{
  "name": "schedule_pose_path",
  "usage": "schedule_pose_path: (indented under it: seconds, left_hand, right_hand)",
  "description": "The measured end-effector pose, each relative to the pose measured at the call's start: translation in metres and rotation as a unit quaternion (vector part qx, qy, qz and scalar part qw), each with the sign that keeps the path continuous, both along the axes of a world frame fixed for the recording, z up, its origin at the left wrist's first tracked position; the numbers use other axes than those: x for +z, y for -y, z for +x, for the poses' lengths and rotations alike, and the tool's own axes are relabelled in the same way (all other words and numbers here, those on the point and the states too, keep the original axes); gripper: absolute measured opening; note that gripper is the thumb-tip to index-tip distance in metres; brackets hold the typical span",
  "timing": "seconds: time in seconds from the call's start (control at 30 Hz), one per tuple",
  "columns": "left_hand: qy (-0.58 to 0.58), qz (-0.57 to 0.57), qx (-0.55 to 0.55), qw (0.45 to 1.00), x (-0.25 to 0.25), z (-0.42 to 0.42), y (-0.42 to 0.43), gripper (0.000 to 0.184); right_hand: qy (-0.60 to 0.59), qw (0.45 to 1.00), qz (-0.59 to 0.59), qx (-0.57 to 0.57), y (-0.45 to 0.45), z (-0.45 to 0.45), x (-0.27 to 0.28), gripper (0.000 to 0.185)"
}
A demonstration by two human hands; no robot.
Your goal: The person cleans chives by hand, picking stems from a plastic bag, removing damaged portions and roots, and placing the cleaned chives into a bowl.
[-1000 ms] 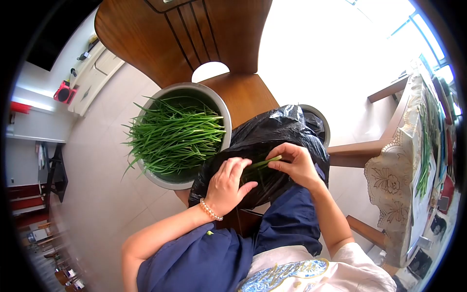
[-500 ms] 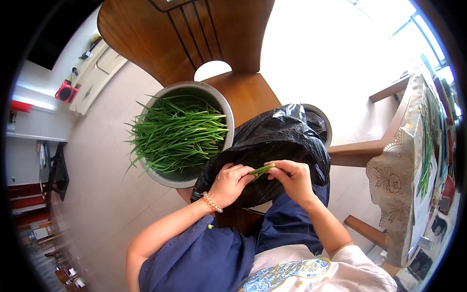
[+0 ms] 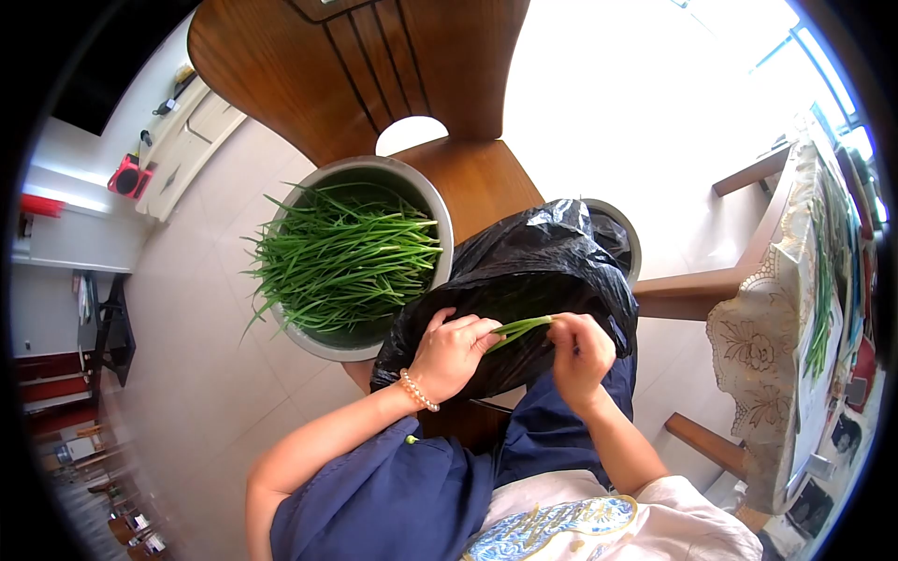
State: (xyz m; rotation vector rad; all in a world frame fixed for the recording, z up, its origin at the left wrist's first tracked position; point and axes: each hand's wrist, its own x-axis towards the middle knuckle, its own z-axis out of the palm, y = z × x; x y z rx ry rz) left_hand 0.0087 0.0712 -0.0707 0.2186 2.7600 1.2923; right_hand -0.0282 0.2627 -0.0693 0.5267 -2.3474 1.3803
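A small bunch of green stalks (image 3: 520,330) spans the gap between the two hands, above the near part of the open mouth of a black plastic bag (image 3: 552,241). The left hand (image 3: 451,355) grips the bunch between thumb and fingers; the right hand (image 3: 582,353) has its fingers curled in at the pale ends, pinching them. The left hand is over the bag's near left edge, the right hand near its right edge, and the bag's dark opening gives open room beyond them. The bag's raised far edge stands in front of a round metal rim (image 3: 635,252). To the left, a metal basin (image 3: 441,220) full of long green leaves (image 3: 351,257) sits close against the bag and overlaps the left edge of the chair seat (image 3: 482,187); leaves hang over the basin's left rim. Left of it, tiled floor (image 3: 210,327) lies open. The chair back (image 3: 374,61) rises past the seat's far edge. On the right, a wooden bar (image 3: 687,292) runs from beside the bag to the lace tablecloth (image 3: 748,346), blocking that side.
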Motion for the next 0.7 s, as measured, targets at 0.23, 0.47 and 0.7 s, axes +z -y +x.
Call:
schedule_pose_path:
  seconds: [0.23,0.47,0.7]
  left_hand:
    - [0.026,0.043,0.068,0.996,-0.017,0.009,0.016,0.022]
    - [-0.003,0.004,0.031,1.000,-0.010,0.008,0.013,0.017]
    - [-0.003,0.058,-0.006,0.998,0.016,0.001,0.012,0.016]
  right_hand:
    - [0.142,0.988,0.046,0.040,-0.019,-0.028,0.011,0.016]
    - [0.211,0.969,-0.018,0.124,0.004,-0.010,0.014,0.029]
    - [0.258,0.942,-0.075,0.201,0.013,-0.012,0.023,0.023]
